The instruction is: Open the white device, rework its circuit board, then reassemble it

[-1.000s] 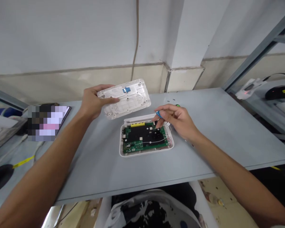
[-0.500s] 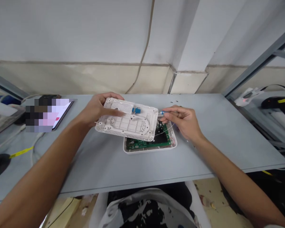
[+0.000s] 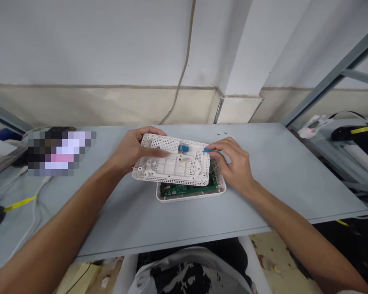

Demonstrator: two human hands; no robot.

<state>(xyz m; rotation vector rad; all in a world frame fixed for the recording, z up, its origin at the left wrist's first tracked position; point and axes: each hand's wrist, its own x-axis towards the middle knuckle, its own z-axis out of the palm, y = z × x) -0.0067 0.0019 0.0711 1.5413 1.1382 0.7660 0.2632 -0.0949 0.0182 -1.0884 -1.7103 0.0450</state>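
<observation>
My left hand (image 3: 137,152) grips a white perforated plastic cover (image 3: 171,169) by its left end and holds it tilted, inner face up, over a white plastic base tray (image 3: 190,197). A blue fibre-optic adapter (image 3: 183,148) is mounted on that cover. My right hand (image 3: 234,165) pinches a small blue fibre connector (image 3: 206,150) with a thin white fibre, right by the cover's edge. The cover hides most of the green circuit board (image 3: 185,190) in the tray.
The grey table (image 3: 282,183) runs beyond both arms, with a few small dark specks near the wall. At left lie a pixelated phone or tablet (image 3: 61,153), white cables and a yellow-banded cord. A metal shelf with a handheld scanner (image 3: 346,132) stands at right.
The cover has swung down and right until it sits over the tray. My right hand has carried the blue connector from above the board up to the cover's edge, close to the blue adapter.
</observation>
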